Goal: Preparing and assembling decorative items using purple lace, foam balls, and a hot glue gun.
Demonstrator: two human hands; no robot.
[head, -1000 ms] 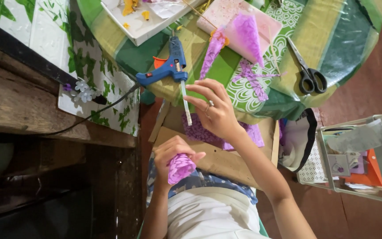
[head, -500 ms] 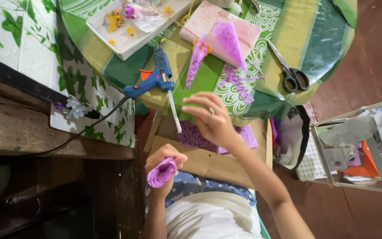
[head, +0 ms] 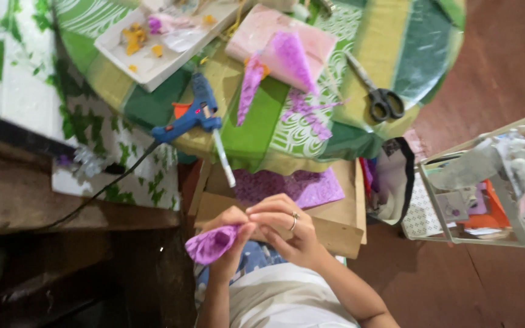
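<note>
My left hand (head: 229, 228) grips a small rolled piece of purple glitter sheet (head: 209, 244) over my lap. My right hand (head: 287, 229), with a ring on one finger, pinches the top edge of the same roll, so the two hands meet. Just above them a blue glue gun (head: 191, 116) lies on the edge of the green patterned round table (head: 408, 42), its white glue stick (head: 223, 161) pointing down toward my hands. Neither hand touches the gun.
On the table lie two purple cones (head: 251, 85), pink paper (head: 268, 33), scissors (head: 379, 97) and a white tray (head: 153, 54) of small bits. A cardboard box (head: 335, 228) holding a purple sheet (head: 293, 185) stands under the table edge. At the right is a wire rack (head: 487, 182).
My right hand has come down from the glue stick at the table edge to the purple roll in my left hand. The view has shifted slightly.
</note>
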